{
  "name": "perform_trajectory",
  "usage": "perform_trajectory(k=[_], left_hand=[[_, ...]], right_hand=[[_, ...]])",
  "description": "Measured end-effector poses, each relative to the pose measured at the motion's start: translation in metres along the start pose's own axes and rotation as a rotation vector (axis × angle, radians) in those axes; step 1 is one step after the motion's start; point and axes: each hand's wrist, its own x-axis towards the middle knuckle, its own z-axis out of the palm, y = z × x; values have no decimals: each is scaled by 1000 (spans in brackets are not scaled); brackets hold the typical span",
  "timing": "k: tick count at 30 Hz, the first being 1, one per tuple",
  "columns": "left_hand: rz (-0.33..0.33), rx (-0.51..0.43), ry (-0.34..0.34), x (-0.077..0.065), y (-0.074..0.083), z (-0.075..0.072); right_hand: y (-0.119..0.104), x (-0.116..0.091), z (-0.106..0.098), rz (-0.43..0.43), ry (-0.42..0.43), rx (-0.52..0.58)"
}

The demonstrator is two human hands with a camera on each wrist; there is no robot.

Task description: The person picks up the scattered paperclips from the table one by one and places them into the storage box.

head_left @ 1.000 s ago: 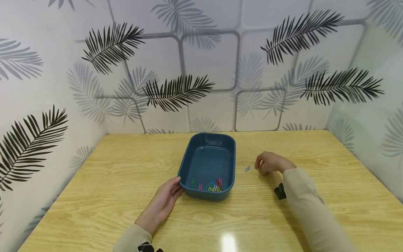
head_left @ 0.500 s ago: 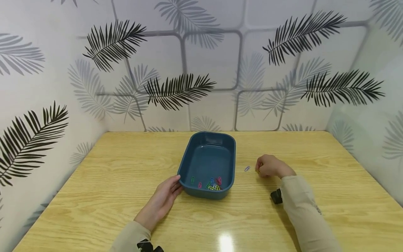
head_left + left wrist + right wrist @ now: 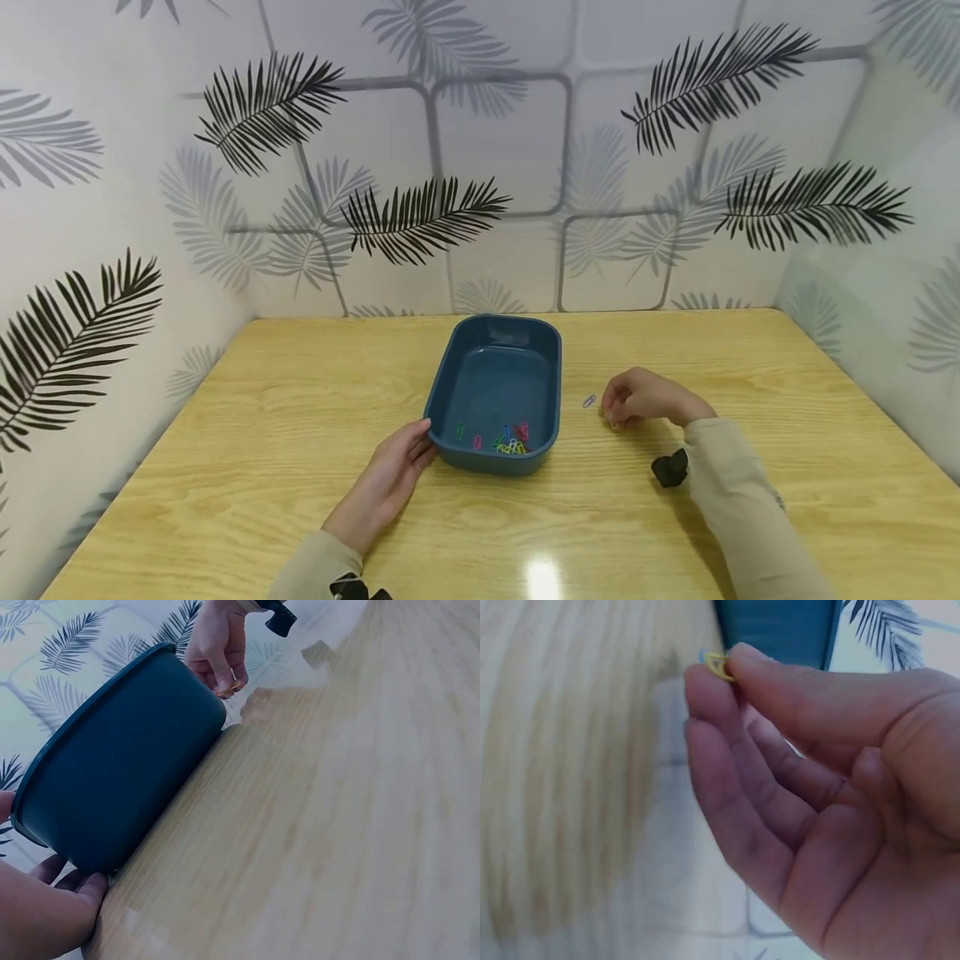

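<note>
A dark blue plastic bin (image 3: 498, 379) stands on the table, and several coloured paper clips (image 3: 512, 447) lie at its near end. My left hand (image 3: 393, 475) holds the bin's near left corner. In the left wrist view the thumb is up at the rim and the other fingers are low against the wall by the tabletop. To the right of the bin, my right hand (image 3: 645, 398) pinches a yellow paper clip (image 3: 718, 666) between thumb and fingertip, close over the table. A light purple paper clip (image 3: 589, 401) lies on the wood between that hand and the bin.
The wood-grain table (image 3: 322, 375) reaches back to a wall (image 3: 502, 150) with a leaf pattern, and walls rise on both sides as well. A small black device (image 3: 670, 468) sits at the right wrist, and another (image 3: 349, 586) at the left cuff.
My right hand has shifted slightly nearer and to the left, keeping the yellow paper clip at its fingertips. The left hand, the bin and the purple clip have stayed in place.
</note>
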Motion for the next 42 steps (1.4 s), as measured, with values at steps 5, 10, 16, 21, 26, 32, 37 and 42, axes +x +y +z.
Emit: perform_trajectory(k=[5,10,16,21,26,32,37,42], left_hand=[[5,4,-7,2,2,3],[11,-11,4,2,3,3],[7,-7,13,1,2,2],[8,6,6,0,1,2],[5,16,-8,-1,1,2],[8,16,-11,-1,1,2],[7,8,-5,-1,1,2],[6,9,-5,-1,1,2]], right_hand=[[-16,-4,-1,-55,41,80],[-34,-7,1,-82,67,66],[-41,-8,3,-85,84,54],[-42,-7,7,-99,99,34],[-50,-8,13,-132,123,-8],[-65,-10,23,-168,133,-25],[-72,-9,30,-215,138,-81],[-77,-10,34,-259,159,-133]])
